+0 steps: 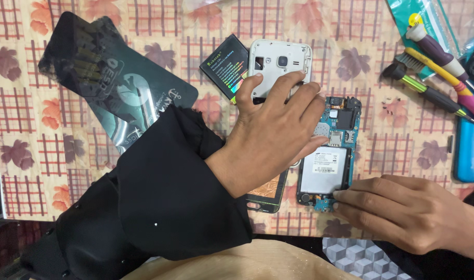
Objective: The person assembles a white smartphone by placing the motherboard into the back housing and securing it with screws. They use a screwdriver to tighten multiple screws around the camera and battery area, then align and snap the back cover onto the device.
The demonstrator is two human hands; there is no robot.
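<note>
A: At centre of the patterned tablecloth point(392, 150), what lies under the hands?

B: An opened phone body point(327, 155), back off, blue circuit board exposed, w/ a white rectangular label on the silver plate in its lower half. Left hand point(273, 129) rests flat, fingers spread, across its left edge and over the white rear cover point(278, 65) just above. It grips nothing.

A: Right hand?

B: Right hand point(402, 207) sits at lower right, fingers together, tips pressing the phone body's bottom edge. No grasp.

A: Packages, labels?

B: Black battery point(225, 65), left of the rear cover, touching it; bears a multicolour label strip. Dark translucent pouch point(107, 88) w/ pale round emblem, far left, partly under the black sleeve point(164, 202). Teal packet point(418, 15) at top right, beneath screwdrivers point(439, 57). Blue flat item point(470, 150) at right edge. A display panel point(268, 194) shows below the left wrist.
</note>
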